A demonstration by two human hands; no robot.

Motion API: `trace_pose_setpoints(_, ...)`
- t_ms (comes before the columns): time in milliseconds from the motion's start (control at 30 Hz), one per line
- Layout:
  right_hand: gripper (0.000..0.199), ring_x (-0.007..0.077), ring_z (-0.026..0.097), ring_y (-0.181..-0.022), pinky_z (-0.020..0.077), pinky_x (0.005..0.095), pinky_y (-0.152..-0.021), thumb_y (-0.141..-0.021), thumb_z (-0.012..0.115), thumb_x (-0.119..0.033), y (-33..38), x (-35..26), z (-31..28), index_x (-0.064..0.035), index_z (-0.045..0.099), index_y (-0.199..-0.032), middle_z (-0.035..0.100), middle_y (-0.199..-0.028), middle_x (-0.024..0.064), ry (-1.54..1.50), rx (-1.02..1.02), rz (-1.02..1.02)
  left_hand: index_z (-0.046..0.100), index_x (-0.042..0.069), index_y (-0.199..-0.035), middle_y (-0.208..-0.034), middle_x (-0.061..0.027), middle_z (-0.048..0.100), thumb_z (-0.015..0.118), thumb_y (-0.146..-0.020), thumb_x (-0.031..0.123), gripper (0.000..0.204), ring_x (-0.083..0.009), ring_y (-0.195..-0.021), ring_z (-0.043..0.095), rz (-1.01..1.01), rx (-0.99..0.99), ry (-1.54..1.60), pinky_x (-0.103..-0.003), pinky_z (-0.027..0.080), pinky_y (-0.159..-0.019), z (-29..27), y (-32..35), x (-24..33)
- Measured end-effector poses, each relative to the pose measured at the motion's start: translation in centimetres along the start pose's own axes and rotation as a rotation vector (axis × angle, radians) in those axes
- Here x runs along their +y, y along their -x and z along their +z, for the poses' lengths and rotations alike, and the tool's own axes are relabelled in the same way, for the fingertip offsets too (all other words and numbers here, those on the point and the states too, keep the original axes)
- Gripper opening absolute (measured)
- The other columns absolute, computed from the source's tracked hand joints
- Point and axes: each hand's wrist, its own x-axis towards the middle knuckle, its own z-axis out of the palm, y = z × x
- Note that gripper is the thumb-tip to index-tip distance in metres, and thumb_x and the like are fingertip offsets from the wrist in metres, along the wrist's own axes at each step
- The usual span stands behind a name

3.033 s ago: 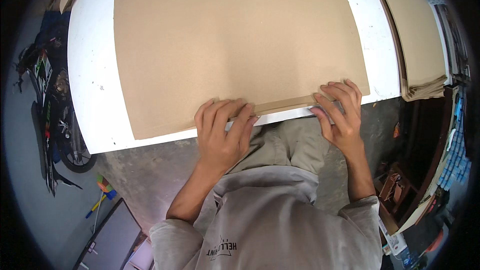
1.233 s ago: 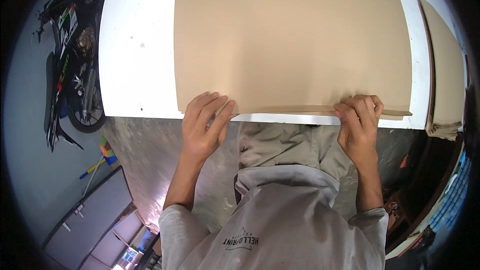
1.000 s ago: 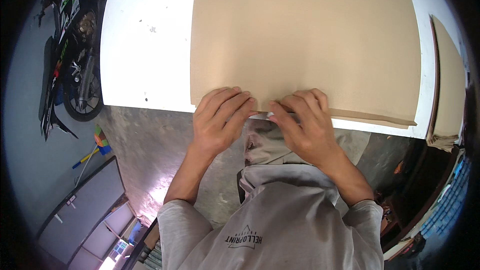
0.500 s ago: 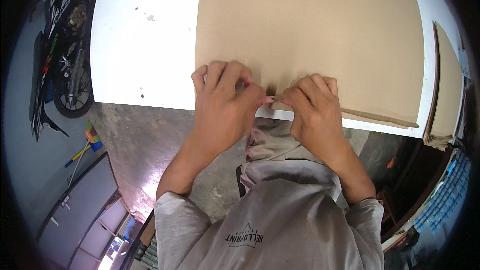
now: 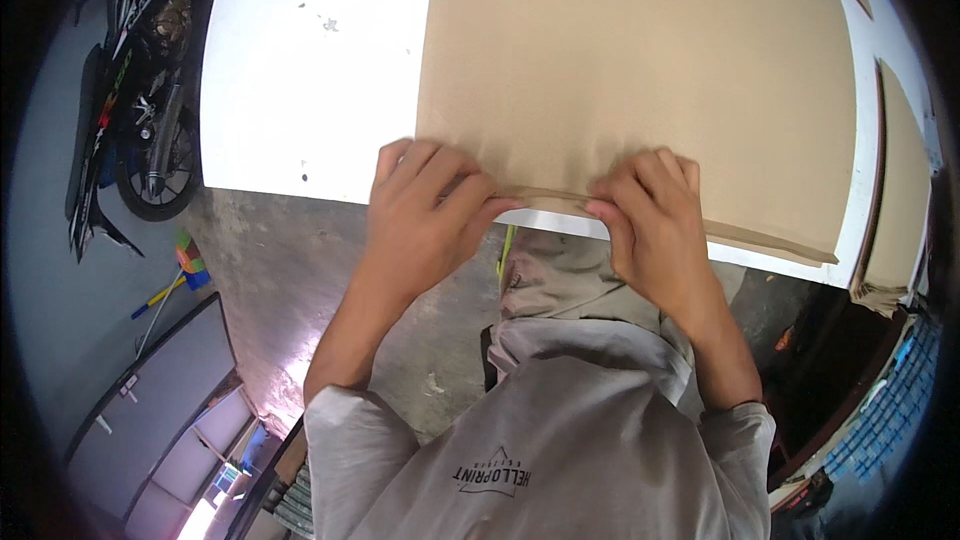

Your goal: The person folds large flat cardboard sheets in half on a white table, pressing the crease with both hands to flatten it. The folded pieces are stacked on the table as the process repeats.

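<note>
A large tan sheet (image 5: 650, 80), of cloth or paper, lies spread on a white table (image 5: 310, 80). Along its near side runs a narrow folded edge (image 5: 548, 196), close to the table's front. My left hand (image 5: 425, 210) pinches this fold near the sheet's near left corner, thumb below and fingers above. A short way to the right, my right hand (image 5: 655, 220) grips the same fold between thumb and fingers. The stretch between the two hands is roughly straight. Farther right, the fold rests on the table out to the near right corner. My fingers hide the spots they hold.
Stacked tan sheets (image 5: 885, 210) lie at the table's right end. A motorbike (image 5: 150, 140) stands at the far left, above a broom (image 5: 190, 258). Blue-patterned packets (image 5: 880, 410) are at the lower right. Grey concrete floor (image 5: 290, 270) shows before the table.
My hands have drawn apart along the near edge, the left one leftward and the right one slightly rightward. More of the fold shows between them. The whole view has shifted a little.
</note>
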Motion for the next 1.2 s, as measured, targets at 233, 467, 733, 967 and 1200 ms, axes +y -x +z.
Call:
trace_pose_setpoints(233,0.020,0.0280,0.060,-0.097,0.0429,0.0478,-0.092,-0.079,0.073,-0.008,-0.1,-2.4,3.2,-0.0070,0.072,-0.098,0.060,-0.097,0.0069,-0.023,0.116,-0.130,0.080,0.014,-0.100,-0.104,0.0010,0.073,0.088,-0.074,0.010,0.027,-0.0223,-0.091,0.063,0.026,0.059,-0.103,-0.039,0.048,-0.085,-0.8,3.6,-2.0)
trace_pose_setpoints(467,0.013,0.0298,0.062,-0.098,0.0416,0.0469,-0.085,-0.083,0.075,-0.011,-3.1,-4.1,4.2,-0.0035,0.072,-0.094,0.065,-0.099,0.0095,-0.020,-0.024,-0.072,0.077,0.012,-0.104,-0.100,0.0001,0.071,0.089,-0.078,0.014,0.028,-0.0244,-0.090,0.060,-0.102,-0.094,0.006,-0.043,0.046,-0.090,-1.7,1.4,-2.9)
trace_pose_setpoints(733,0.033,0.0329,0.062,-0.092,0.0403,0.0459,-0.083,-0.083,0.088,-0.031,-6.4,-3.8,1.9,-0.0048,0.069,-0.092,0.066,-0.089,0.0103,0.173,-0.124,0.249,0.060,0.007,-0.135,-0.126,-0.0172,0.057,0.092,-0.082,0.030,0.066,-0.0388,-0.115,0.054,-0.386,-0.181,-0.001,-0.050,0.043,-0.100,-1.7,-0.9,-3.6)
trace_pose_setpoints(967,0.035,0.0301,0.061,-0.092,0.0430,0.0460,-0.086,-0.086,0.083,-0.036,-2.0,-2.2,5.1,-0.0056,0.069,-0.092,0.066,-0.092,0.0099,0.090,0.240,-0.010,0.060,0.008,-0.143,-0.161,-0.0270,0.046,0.081,-0.094,0.021,0.054,-0.0475,-0.156,0.034,-0.149,-0.129,0.033,-0.061,0.024,-0.126,-1.1,-2.1,-0.3)
trace_pose_setpoints(1200,0.030,0.0288,0.062,-0.097,0.0446,0.0509,-0.095,-0.089,0.081,-0.034,0.2,-0.3,2.8,-0.0069,0.070,-0.095,0.066,-0.096,0.0090,0.189,0.285,-0.095,0.045,0.011,-0.165,-0.174,-0.0349,0.020,0.034,-0.114,0.053,0.067,-0.0540,-0.164,0.008,-0.350,0.026,-0.190,-0.071,0.000,-0.128,5.6,-3.8,-0.4)
